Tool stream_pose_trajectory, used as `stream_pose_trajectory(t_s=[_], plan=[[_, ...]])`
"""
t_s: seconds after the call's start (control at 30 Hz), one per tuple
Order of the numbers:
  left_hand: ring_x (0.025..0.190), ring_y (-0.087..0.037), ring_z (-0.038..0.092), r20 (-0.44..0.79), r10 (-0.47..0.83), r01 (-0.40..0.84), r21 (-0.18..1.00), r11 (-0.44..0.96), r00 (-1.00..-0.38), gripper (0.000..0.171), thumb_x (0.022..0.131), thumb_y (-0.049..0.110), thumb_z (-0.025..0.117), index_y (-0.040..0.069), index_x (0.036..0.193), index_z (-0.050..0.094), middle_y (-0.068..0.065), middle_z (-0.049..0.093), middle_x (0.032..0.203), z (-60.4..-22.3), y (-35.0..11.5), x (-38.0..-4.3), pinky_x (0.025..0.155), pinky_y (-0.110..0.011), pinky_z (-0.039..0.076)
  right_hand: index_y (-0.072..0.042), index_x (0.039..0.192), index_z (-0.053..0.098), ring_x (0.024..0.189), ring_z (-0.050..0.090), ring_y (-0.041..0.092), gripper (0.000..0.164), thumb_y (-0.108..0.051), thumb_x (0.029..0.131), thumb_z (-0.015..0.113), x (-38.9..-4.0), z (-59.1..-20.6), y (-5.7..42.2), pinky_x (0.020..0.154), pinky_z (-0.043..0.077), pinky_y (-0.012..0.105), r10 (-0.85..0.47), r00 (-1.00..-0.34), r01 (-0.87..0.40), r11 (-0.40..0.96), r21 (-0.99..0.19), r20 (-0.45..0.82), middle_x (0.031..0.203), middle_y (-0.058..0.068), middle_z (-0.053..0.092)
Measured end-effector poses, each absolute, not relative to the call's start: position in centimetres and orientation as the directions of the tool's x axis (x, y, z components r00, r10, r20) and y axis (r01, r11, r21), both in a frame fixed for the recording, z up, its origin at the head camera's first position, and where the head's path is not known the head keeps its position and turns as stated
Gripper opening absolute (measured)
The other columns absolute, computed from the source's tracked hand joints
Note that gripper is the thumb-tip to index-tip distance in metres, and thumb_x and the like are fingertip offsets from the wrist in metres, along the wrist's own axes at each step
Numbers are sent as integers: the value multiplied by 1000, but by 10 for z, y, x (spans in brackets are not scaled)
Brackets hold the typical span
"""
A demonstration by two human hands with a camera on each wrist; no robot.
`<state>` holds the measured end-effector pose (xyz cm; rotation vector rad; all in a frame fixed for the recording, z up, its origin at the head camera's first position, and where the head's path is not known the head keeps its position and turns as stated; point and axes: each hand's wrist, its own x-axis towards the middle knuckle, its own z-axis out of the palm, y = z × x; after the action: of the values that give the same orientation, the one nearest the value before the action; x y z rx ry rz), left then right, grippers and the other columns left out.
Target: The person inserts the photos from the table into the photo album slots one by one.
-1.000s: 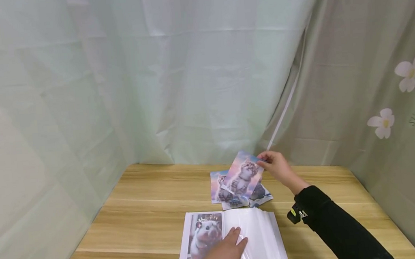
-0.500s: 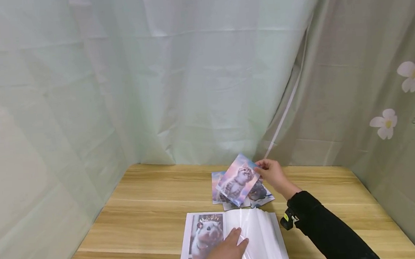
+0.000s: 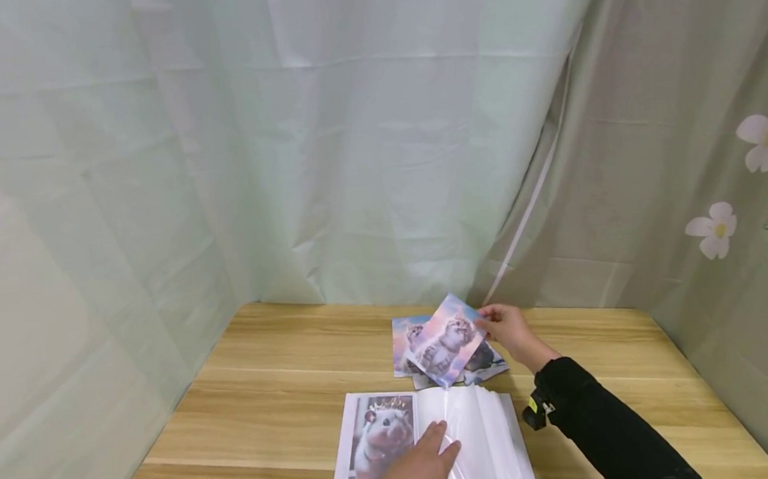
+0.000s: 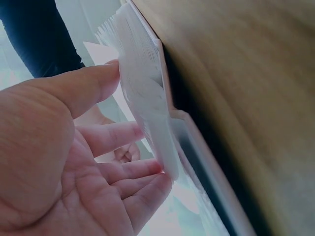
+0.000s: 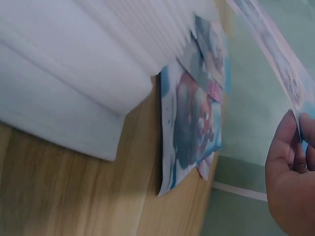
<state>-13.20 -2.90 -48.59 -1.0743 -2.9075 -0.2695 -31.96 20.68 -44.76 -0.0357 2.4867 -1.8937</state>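
Observation:
An open photo album (image 3: 468, 443) lies near the front of the table, a crowned hamster picture (image 3: 381, 443) in its left page. My left hand (image 3: 418, 466) rests on the album with fingers spread; in the left wrist view its fingertips (image 4: 156, 167) touch the clear sleeves. Between thumb and fingers, my right hand (image 3: 509, 331) pinches the right edge of a kitten photo (image 3: 448, 343). That photo is tilted and held over several loose photos (image 3: 482, 363) behind the album. In the right wrist view the photo's edge sits in the pinch, above the pile.
The wooden table (image 3: 235, 416) has its back edge close to a pale green curtain (image 3: 377, 157). A grey-brown curtain (image 3: 684, 95) with white flowers hangs at the right. The album's stack of pages (image 5: 147, 39) stands close to the loose photos.
The kitten photo in my right hand turned to lean further over, then shifted slightly right. My right hand came a little lower. My left hand stayed on the album.

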Motion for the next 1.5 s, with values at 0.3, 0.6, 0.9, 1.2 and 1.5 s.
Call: stream_pose_trajectory(t_s=[0.3, 0.6, 0.9, 1.2, 1.5], plan=[[135, -26, 49, 100, 641, 649, 141, 748, -761, 62, 87, 51, 73, 15, 136, 63, -16, 50, 146, -486, -30, -131, 97, -25, 51, 11, 105, 64, 70, 57, 18, 13, 2, 96, 63, -326, -454, 214, 67, 55, 32, -87, -996, -5, 293, -956, -21, 83, 5, 64], [137, -27, 47, 73, 640, 642, 170, 748, -765, 62, 87, 50, 73, 16, 137, 62, -16, 49, 148, -486, -29, -132, 98, -27, 51, 13, 109, 65, 72, 58, 14, 18, 3, 95, 63, -330, -448, 218, 77, 58, 43, -151, -988, -29, 342, -939, -24, 90, 11, 65], [139, -29, 44, 32, 619, 610, 223, 761, -785, 62, 87, 48, 73, 16, 140, 60, -16, 45, 151, -484, -28, -131, 99, -29, 51, 12, 109, 67, 73, 60, 14, 18, 3, 94, 64, -335, -438, 218, 78, 59, 47, -226, -974, -67, 386, -920, -25, 89, 7, 63], [139, -30, 45, 52, 626, 620, 221, 753, -778, 62, 87, 46, 74, 15, 139, 60, -17, 46, 150, -486, -28, -130, 101, -30, 50, 10, 105, 69, 71, 59, 17, 15, 0, 93, 68, -337, -423, 207, 73, 59, 44, -303, -953, -130, 488, -863, -27, 88, 9, 64], [139, -32, 44, 46, 628, 620, 234, 749, -777, 62, 87, 45, 73, 14, 139, 60, -18, 46, 150, -485, -28, -130, 100, -30, 50, 10, 103, 69, 69, 57, 17, 16, -1, 92, 70, -341, -418, 202, 67, 56, 36, -310, -949, -124, 548, -827, -63, 83, 4, 64]])
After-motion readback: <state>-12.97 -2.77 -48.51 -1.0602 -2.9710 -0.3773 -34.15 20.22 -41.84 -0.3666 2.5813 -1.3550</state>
